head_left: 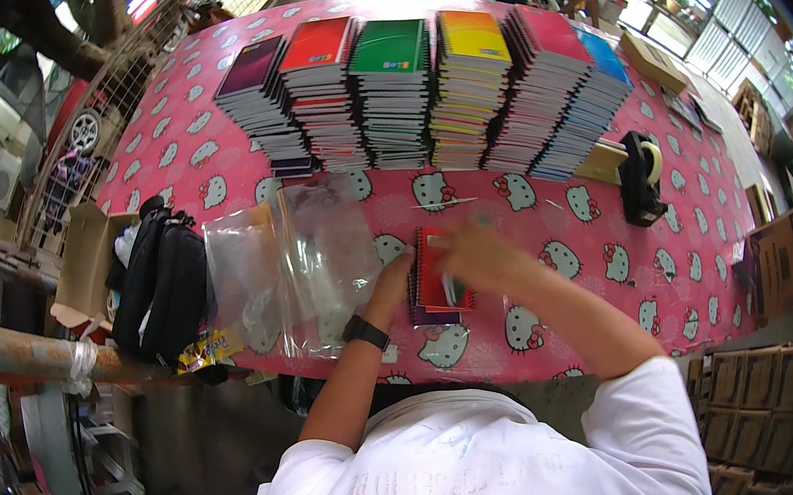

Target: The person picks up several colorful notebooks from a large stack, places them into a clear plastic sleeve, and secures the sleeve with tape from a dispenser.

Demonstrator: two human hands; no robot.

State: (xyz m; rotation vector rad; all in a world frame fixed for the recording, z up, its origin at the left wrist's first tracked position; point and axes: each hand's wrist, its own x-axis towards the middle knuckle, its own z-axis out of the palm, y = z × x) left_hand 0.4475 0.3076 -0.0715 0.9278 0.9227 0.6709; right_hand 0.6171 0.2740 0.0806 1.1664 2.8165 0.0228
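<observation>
Small notebook stack (440, 283): a short pile of spiral-bound notebooks with a red cover on top and a purple one showing beneath; it is set on the table just right of centre, nearest the person.
Left hand (393, 282): laid against the left edge of the small notebook stack, at its 9 o'clock; the fingers are pressed flat to the side of the pile rather than wrapped around it. A black wristwatch (365, 332) is worn on this wrist.
Right hand (480, 255): placed over the top of the small notebook stack, at its 1 o'clock; it is blurred, so whether it is open or clasped cannot be told.
Table (650, 279): covered with a pink cloth printed with white cartoon cats.
Clear plastic bags (300, 270): a loose heap of transparent sleeves, laid at 9 o'clock of the left hand, just beside it.
Tall notebook stacks (434, 104): six piles ranged along the far edge at 12 o'clock, with purple, red, green, yellow, pink and blue covers.
Tape dispenser (638, 178): black, stood at 2 o'clock of the right hand, well apart.
Black bag (159, 283): set at the table's left edge, beyond the plastic bags.
</observation>
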